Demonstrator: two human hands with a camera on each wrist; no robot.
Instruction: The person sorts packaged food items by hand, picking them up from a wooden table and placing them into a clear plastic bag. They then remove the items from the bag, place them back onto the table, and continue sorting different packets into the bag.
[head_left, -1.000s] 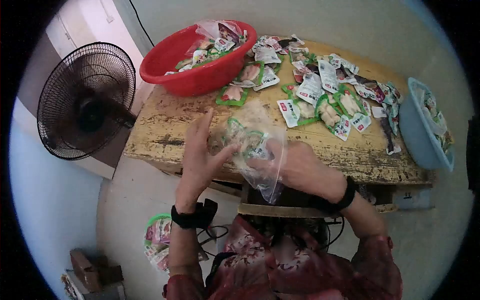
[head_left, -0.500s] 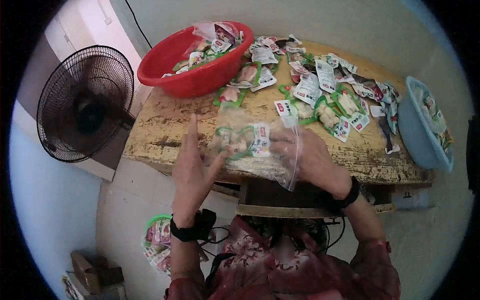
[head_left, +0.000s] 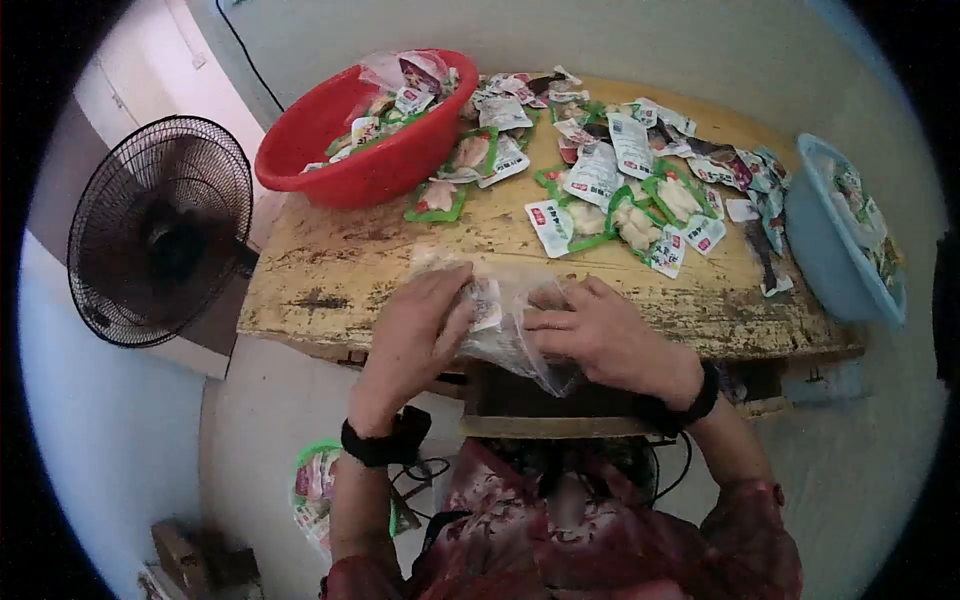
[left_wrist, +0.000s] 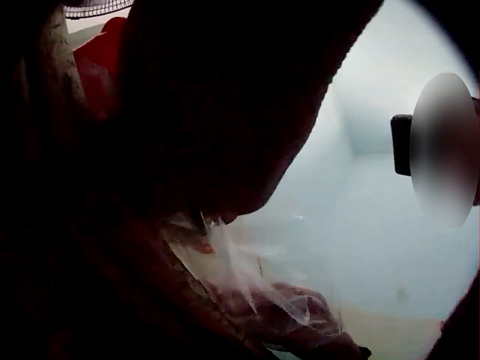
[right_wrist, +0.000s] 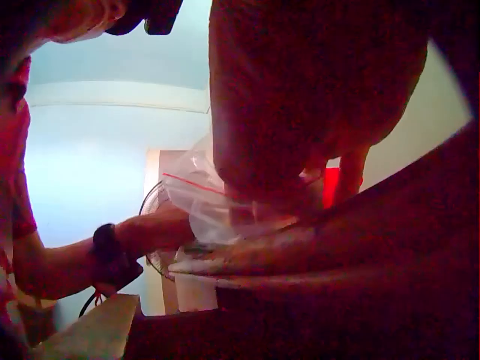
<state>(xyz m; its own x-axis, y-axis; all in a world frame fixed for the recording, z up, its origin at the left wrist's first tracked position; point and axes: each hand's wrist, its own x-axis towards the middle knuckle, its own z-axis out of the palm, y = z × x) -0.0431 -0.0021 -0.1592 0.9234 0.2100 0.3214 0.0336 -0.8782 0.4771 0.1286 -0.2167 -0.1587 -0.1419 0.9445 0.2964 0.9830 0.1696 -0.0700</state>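
A clear plastic zip bag (head_left: pixel 500 348) lies at the table's front edge, with a food packet inside whose white label (head_left: pixel 487 303) shows through. My left hand (head_left: pixel 415 325) lies over the bag's left part, fingers stretched across it and covering most of the packet. At the bag's right end, my right hand (head_left: pixel 620 340) holds the loose plastic near the mouth between thumb and fingers. The right wrist view shows the bag's red zip line (right_wrist: pixel 196 182) beside that hand. In the dark left wrist view, crumpled plastic (left_wrist: pixel 251 277) shows below the left hand.
Loose green-and-white food packets (head_left: pixel 630 150) are spread over the back of the worn yellow table (head_left: pixel 330 245). A red basin (head_left: pixel 290 182) of packets stands back left, a blue basin (head_left: pixel 815 235) at right. A fan (head_left: pixel 160 235) is left; an open drawer (head_left: pixel 550 426) juts out below.
The left hand has come down from beside the bag onto it, fingers now over the packet. The bag has flattened against the table, and the right hand stays at its right end.
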